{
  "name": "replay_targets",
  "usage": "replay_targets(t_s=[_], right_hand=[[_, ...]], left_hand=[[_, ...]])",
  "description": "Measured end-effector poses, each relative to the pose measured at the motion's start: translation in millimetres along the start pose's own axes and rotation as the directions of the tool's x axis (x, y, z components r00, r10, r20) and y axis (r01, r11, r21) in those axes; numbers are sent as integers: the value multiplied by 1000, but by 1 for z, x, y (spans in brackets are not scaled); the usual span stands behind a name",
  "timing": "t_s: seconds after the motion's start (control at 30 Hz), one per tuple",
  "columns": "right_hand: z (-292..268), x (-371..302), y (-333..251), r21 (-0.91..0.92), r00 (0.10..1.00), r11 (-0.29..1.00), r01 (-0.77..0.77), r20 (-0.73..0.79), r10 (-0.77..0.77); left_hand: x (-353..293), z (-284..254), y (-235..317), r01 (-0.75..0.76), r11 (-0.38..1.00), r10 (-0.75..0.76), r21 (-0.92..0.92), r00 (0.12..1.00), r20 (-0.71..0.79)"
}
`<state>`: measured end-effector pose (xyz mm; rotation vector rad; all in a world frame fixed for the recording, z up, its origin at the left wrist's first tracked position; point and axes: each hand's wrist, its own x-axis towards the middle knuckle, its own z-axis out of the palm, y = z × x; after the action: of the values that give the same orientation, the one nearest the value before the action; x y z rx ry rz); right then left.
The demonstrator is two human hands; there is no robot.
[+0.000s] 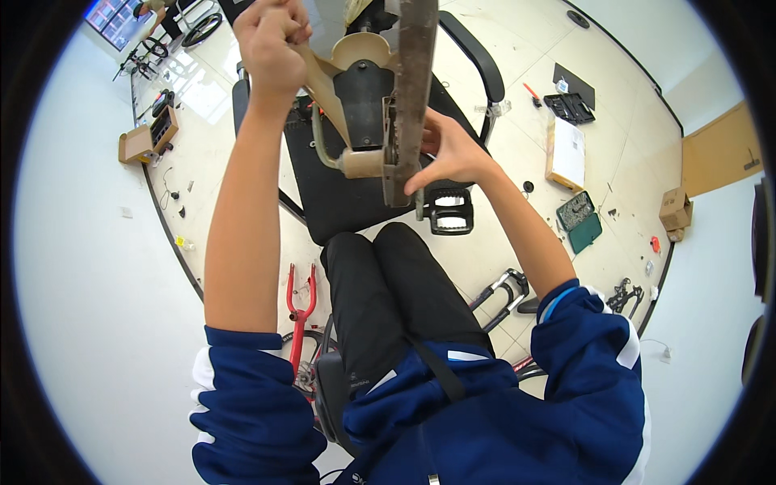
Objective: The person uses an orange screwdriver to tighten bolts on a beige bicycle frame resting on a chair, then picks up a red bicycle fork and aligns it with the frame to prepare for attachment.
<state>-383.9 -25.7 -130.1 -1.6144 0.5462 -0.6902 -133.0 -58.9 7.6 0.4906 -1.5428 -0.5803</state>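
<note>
Over black chair (323,206), raised left hand (275,52) closed on beige frame (326,99), right hand (453,149) cupped against bar (414,89)

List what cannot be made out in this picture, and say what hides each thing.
All in the head view:
Right hand: its fingertips, behind the long grey-brown bar.
That bar: its top end, cut off by the upper edge.
Left hand: whatever its curled fingers may grip, hidden by the hand itself.
Green case: its contents, too small to identify.
Co-worker: their exact action, too small and distant.
</note>
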Motion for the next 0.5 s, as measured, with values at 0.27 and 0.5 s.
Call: replay_targets(t_s=[0.27,0.5], right_hand=[[60,-50,-9,-95,886,993,64,-453,-100],[65,-38,-16,-399,663,916,-51,-699,-268]], left_hand=[[2,33,1,-7,993,22,118,992,-128],[14,72,-11,-78,963,128,257,974,-186]])
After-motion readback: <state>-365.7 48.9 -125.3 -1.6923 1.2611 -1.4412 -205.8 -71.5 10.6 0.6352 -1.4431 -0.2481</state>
